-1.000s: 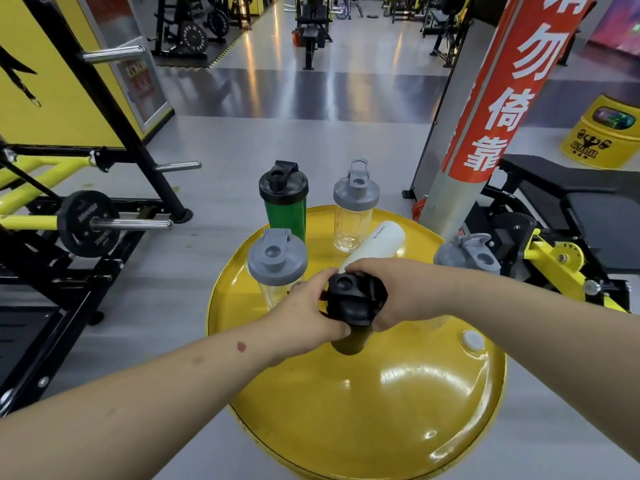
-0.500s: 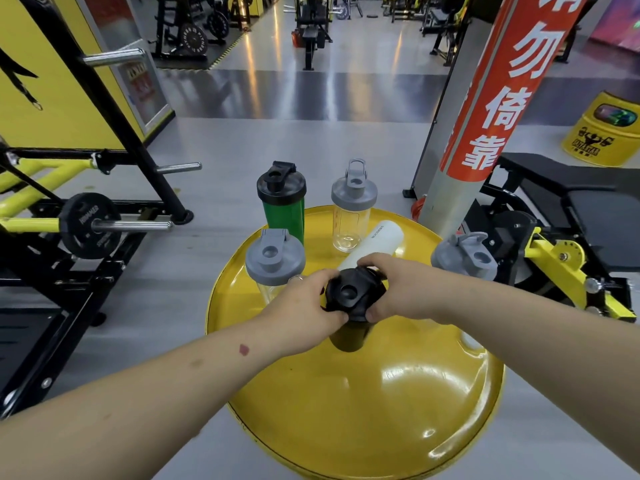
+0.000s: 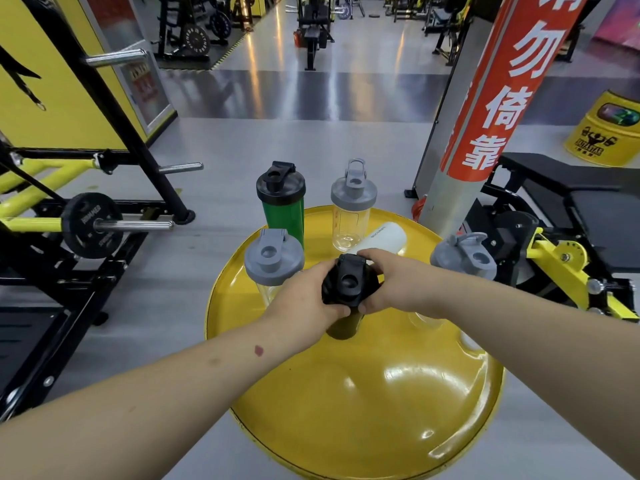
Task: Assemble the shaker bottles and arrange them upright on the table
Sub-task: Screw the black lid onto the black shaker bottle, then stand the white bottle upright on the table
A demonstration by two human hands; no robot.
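Yellow table (image 3: 346,410) | both hands grip black-lidded bottle (image 3: 348,289) | near half bare

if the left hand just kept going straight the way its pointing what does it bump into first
Most likely the white bottle lying on its side just beyond the black lid that the left hand now grips. The clear bottle with the grey lid stands further along that line. Depth is hard to judge in this wide-angle view.
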